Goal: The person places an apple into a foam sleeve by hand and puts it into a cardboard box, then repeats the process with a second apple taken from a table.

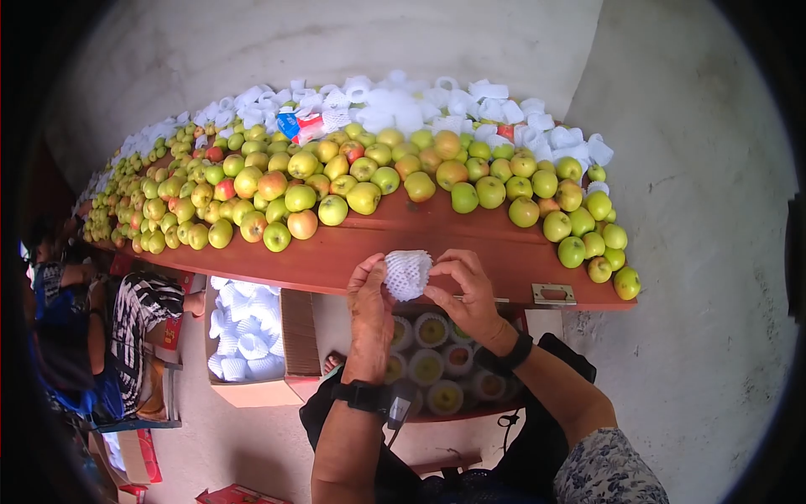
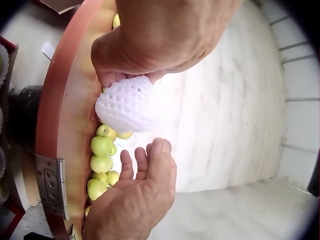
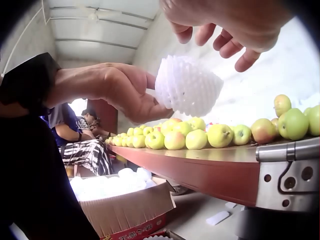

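Observation:
A white foam net sleeve (image 1: 408, 275), rounded in shape, is up in front of the wooden door-like table. My left hand (image 1: 368, 296) pinches its left side between thumb and fingers. Anything inside the sleeve is hidden by the mesh. On the other side, my right hand (image 1: 470, 304) hovers with loosely bent fingers; the right wrist view shows a gap between those fingertips (image 3: 246, 61) and the sleeve. Beyond the hands, many green and reddish apples (image 1: 363, 198) cover the table (image 1: 403, 239).
White foam sleeves (image 1: 395, 105) lie heaped behind the apples. A cardboard box (image 1: 300, 336) of foam sleeves stands below left. Under my hands is a box with sleeved apples (image 1: 426, 367). A metal hinge (image 1: 553, 295) sits at the table's edge. Another person (image 1: 92, 336) sits at left.

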`<action>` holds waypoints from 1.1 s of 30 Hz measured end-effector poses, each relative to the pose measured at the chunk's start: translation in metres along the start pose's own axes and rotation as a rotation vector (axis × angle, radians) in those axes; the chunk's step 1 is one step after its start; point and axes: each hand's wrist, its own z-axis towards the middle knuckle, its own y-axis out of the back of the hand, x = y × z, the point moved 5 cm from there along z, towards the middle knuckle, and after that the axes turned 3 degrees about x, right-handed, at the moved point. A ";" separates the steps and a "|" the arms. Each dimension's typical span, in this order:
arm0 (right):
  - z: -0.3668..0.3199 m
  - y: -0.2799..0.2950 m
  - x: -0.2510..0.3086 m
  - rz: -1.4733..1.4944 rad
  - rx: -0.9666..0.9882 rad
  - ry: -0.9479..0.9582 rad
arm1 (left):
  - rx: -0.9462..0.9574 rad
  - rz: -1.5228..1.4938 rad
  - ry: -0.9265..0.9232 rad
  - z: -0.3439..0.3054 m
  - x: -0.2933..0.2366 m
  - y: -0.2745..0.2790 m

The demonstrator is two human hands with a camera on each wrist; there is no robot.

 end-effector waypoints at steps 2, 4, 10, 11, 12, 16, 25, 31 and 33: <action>-0.004 -0.008 -0.005 -0.059 0.050 -0.004 | -0.012 0.026 -0.055 -0.001 -0.001 -0.002; -0.007 -0.012 -0.005 -0.072 0.028 0.005 | -0.012 0.061 -0.062 -0.006 0.000 -0.008; -0.008 -0.011 -0.009 0.007 -0.011 -0.048 | 0.053 0.243 -0.069 -0.013 0.005 -0.019; -0.009 -0.010 -0.014 0.069 -0.021 -0.089 | 0.067 0.300 -0.040 -0.015 0.004 -0.022; -0.009 -0.008 -0.016 0.066 -0.022 -0.091 | 0.069 0.299 -0.037 -0.017 0.002 -0.025; -0.008 0.002 -0.026 0.269 0.064 -0.176 | 0.134 0.464 -0.138 -0.026 -0.015 -0.045; -0.007 0.007 -0.034 0.806 0.151 -0.483 | 0.537 0.931 -0.175 -0.043 -0.024 -0.064; -0.004 0.007 -0.039 0.815 0.088 -0.518 | 0.433 0.676 -0.142 -0.040 -0.022 -0.061; -0.004 0.007 -0.042 0.828 0.064 -0.509 | 0.402 0.634 -0.122 -0.032 -0.018 -0.050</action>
